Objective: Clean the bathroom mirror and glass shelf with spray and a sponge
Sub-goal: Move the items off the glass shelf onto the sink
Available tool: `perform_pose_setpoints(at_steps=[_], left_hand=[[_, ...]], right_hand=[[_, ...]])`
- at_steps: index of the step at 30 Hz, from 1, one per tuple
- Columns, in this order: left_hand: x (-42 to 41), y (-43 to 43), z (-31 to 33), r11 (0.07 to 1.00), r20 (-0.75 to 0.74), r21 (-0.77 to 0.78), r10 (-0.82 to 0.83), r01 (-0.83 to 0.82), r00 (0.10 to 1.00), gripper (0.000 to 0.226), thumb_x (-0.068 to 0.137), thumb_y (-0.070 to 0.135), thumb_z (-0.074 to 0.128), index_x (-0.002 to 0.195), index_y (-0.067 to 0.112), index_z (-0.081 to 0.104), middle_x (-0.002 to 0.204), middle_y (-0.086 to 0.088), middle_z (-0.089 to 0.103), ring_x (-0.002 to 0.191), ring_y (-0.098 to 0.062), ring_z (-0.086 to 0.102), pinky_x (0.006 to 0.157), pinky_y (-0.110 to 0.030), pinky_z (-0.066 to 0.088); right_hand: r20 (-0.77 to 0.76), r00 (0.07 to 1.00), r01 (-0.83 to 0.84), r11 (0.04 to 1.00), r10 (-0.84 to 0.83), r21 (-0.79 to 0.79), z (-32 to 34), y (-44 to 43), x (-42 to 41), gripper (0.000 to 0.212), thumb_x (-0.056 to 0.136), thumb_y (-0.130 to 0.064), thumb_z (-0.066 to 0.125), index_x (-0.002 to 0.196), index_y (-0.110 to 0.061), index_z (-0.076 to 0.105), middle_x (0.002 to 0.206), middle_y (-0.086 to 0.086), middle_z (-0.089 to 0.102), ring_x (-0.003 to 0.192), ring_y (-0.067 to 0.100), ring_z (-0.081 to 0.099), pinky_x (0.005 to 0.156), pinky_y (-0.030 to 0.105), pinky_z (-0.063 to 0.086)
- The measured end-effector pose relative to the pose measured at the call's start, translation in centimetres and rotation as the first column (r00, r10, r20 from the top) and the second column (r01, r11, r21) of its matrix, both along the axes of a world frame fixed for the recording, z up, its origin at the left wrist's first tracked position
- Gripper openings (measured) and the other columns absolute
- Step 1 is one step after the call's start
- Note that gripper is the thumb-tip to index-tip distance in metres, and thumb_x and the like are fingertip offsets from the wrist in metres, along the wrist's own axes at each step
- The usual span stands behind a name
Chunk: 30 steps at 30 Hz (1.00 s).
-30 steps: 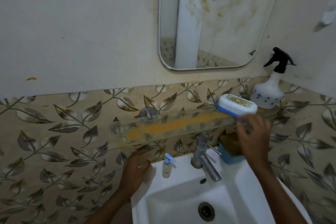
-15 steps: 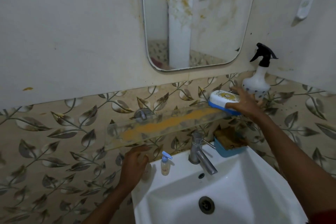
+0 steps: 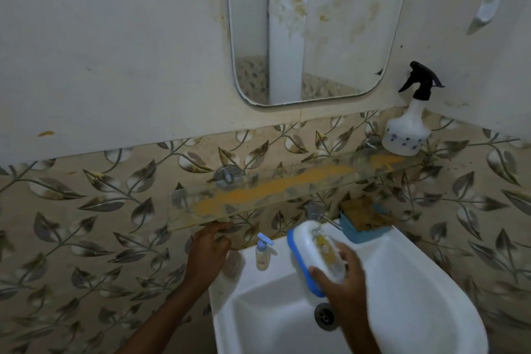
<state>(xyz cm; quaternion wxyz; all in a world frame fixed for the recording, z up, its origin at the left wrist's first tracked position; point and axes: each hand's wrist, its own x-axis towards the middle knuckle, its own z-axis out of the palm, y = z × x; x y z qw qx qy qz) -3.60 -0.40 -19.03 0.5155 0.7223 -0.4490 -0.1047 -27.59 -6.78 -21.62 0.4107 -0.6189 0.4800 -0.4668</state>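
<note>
Our right hand (image 3: 342, 276) holds the white and blue box (image 3: 313, 250) over the sink (image 3: 431, 296), fingers curled round its near end. Our left hand (image 3: 208, 250) touches the stained glass shelf (image 3: 287, 187) at its front edge, fingers relaxed together. The spray bottle (image 3: 408, 129) stands on the shelf's right end.

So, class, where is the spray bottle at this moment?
In the head view, the spray bottle stands upright at the right end of the glass shelf, below and right of the mirror.
</note>
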Motion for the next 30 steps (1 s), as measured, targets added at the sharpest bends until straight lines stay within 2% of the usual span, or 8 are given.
perform_pose_setpoints(at_steps=[4, 7, 10, 13, 19, 23, 27, 30], left_hand=[[0.4, 0.1, 0.1, 1.000, 0.029, 0.007, 0.003, -0.003, 1.000, 0.045, 0.066, 0.030, 0.045, 0.097, 0.009, 0.070, 0.094, 0.001, 0.065, 0.093, -0.018, 0.060, 0.083, -0.024, 0.039], [0.2, 0.3, 0.1, 1.000, 0.053, 0.028, 0.005, -0.006, 0.999, 0.039, 0.066, 0.016, 0.047, 0.097, 0.010, 0.070, 0.095, 0.004, 0.064, 0.094, -0.015, 0.059, 0.079, -0.016, 0.038], [-0.1, 0.6, 0.5, 0.999, 0.090, 0.033, -0.022, 0.019, 0.996, 0.038, 0.065, 0.013, 0.047, 0.095, 0.010, 0.071, 0.095, 0.006, 0.062, 0.094, -0.012, 0.057, 0.076, 0.004, 0.030], [-0.1, 0.9, 1.1, 0.999, 0.154, 0.041, -0.037, 0.031, 0.987, 0.041, 0.066, 0.017, 0.047, 0.098, 0.009, 0.071, 0.097, 0.007, 0.061, 0.094, -0.008, 0.052, 0.077, 0.000, 0.030], [0.0, 1.6, 1.2, 0.985, 0.236, 0.125, -0.149, 0.122, 0.960, 0.058, 0.067, 0.042, 0.037, 0.105, 0.013, 0.069, 0.108, -0.003, 0.067, 0.102, -0.014, 0.056, 0.091, -0.030, 0.043], [-1.2, 3.3, 2.5, 0.932, 0.435, 0.203, -0.360, 0.300, 0.825, 0.039, 0.079, 0.031, 0.036, 0.101, 0.017, 0.064, 0.103, -0.004, 0.065, 0.095, -0.016, 0.054, 0.084, -0.027, 0.039], [-2.7, 4.8, 6.6, 0.859, 0.536, 0.204, -0.499, 0.469, 0.681, 0.034, 0.084, 0.034, 0.034, 0.106, 0.025, 0.059, 0.108, 0.005, 0.061, 0.098, -0.008, 0.048, 0.080, -0.027, 0.041], [-2.8, 4.6, 10.4, 0.861, 0.606, 0.119, -0.457, 0.494, 0.651, 0.030, 0.087, 0.033, 0.038, 0.102, 0.023, 0.062, 0.102, 0.006, 0.063, 0.089, -0.008, 0.050, 0.073, -0.028, 0.043]], right_hand=[[-0.121, 0.990, 0.077, 0.997, -0.077, -0.005, -5.2, -1.7, 4.7, 0.082, 0.059, -0.029, 0.084, 0.131, -0.015, 0.046, 0.122, 0.008, 0.055, 0.113, 0.027, 0.051, 0.094, 0.044, 0.050], [-0.333, 0.935, 0.104, 0.993, -0.119, -0.065, -7.2, -3.1, 7.2, 0.082, 0.062, -0.031, 0.083, 0.131, -0.010, 0.044, 0.124, 0.016, 0.053, 0.115, 0.032, 0.050, 0.093, 0.046, 0.049], [-0.532, 0.839, 0.048, 0.989, -0.114, -0.137, -8.4, -3.8, 8.7, 0.080, 0.048, -0.034, 0.090, 0.115, -0.005, 0.058, 0.105, 0.021, 0.063, 0.091, 0.036, 0.062, 0.071, 0.044, 0.054], [-0.640, 0.755, 0.037, 0.985, -0.139, -0.170, -8.8, -4.0, 9.2, 0.074, 0.039, -0.036, 0.092, 0.101, -0.007, 0.063, 0.096, 0.019, 0.065, 0.079, 0.034, 0.064, 0.061, 0.040, 0.055], [-0.625, 0.766, 0.059, 0.985, -0.148, -0.161, -8.6, -3.3, 8.9, 0.076, 0.061, -0.042, 0.081, 0.124, -0.009, 0.053, 0.126, 0.021, 0.054, 0.111, 0.036, 0.056, 0.087, 0.045, 0.050], [-0.562, 0.820, 0.022, 0.988, -0.107, -0.155, -6.3, -0.4, 6.6, 0.057, 0.083, -0.041, 0.057, 0.130, -0.012, 0.045, 0.132, 0.019, 0.050, 0.117, 0.033, 0.054, 0.096, 0.038, 0.045], [-0.495, 0.864, -0.155, 0.984, 0.093, -0.085, -1.6, -0.1, 2.1, 0.047, 0.076, -0.019, 0.057, 0.119, -0.032, 0.045, 0.127, 0.011, 0.047, 0.119, 0.030, 0.048, 0.094, 0.025, 0.035], [-0.569, 0.821, -0.122, 0.986, 0.033, -0.118, 2.1, -2.5, -0.9, 0.051, 0.083, -0.026, 0.055, 0.131, -0.019, 0.042, 0.133, 0.006, 0.042, 0.127, 0.024, 0.041, 0.098, 0.024, 0.034]])
